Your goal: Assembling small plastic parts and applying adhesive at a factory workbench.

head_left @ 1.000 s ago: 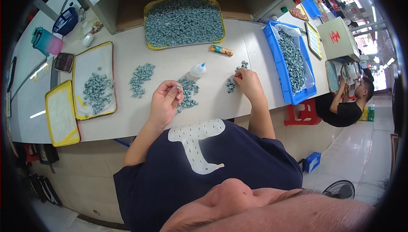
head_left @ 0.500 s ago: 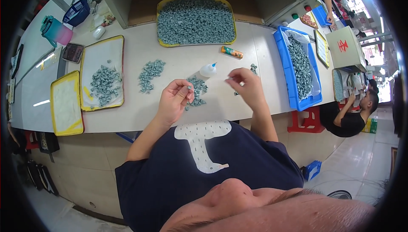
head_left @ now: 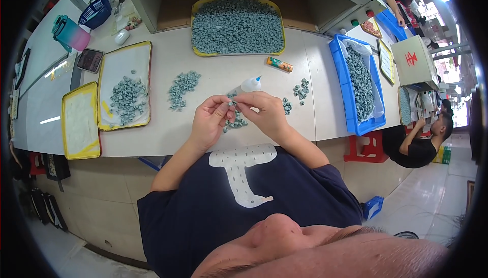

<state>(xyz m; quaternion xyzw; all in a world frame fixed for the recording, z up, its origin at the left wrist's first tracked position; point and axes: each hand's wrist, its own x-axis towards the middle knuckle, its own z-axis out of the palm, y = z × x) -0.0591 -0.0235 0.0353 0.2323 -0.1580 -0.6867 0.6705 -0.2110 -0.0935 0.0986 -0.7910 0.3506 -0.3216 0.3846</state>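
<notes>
Grey-green small parts [head_left: 235, 106] sit pinched between the fingertips of both hands, which meet above the table [head_left: 168, 135] edge just in front of the person's chest. The left hand [head_left: 210, 122] is curled, thumb and forefinger closed on one piece; the right hand [head_left: 264, 113] is likewise closed, its fingertips touching the left's around the same tiny piece. Directly beneath the hands lies a small heap of parts [head_left: 237, 122]. Just beyond the right hand's knuckles lies a white squeeze bottle [head_left: 249, 84] with a blue tip. Another loose pile [head_left: 182, 88] lies to the left, well apart, and a few pieces [head_left: 301, 89] lie to the right.
</notes>
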